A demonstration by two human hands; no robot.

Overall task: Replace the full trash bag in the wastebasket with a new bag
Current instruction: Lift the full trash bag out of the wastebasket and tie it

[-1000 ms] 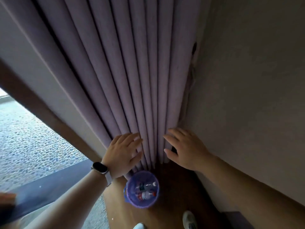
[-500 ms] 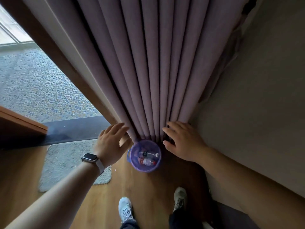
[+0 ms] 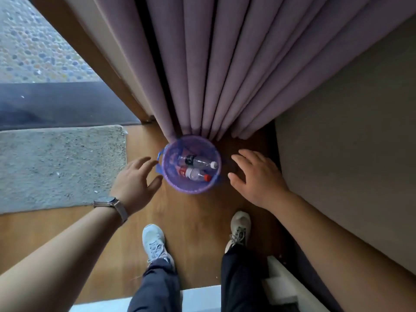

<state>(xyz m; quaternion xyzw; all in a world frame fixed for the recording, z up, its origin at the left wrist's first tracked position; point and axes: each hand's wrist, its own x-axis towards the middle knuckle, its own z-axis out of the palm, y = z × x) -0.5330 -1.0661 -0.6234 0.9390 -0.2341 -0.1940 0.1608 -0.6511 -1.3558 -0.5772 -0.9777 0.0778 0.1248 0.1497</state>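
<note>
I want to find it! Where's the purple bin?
The purple bin stands on the wooden floor mid-view, below the curtain, between both hands.

The wastebasket (image 3: 191, 164) stands on the floor (image 3: 193, 221) at the foot of the curtain (image 3: 216, 64), its far rim against the folds. Two bottles (image 3: 198, 168) lie side by side in it. The left hand (image 3: 135, 179) hangs just left of it, the right hand (image 3: 256, 176) just right, both spread and apart from the rim. A mat (image 3: 60, 165) lies further left, a wall (image 3: 351, 154) on the right. Two shoes (image 3: 155, 242) stand nearer the person, before the basket.
</note>
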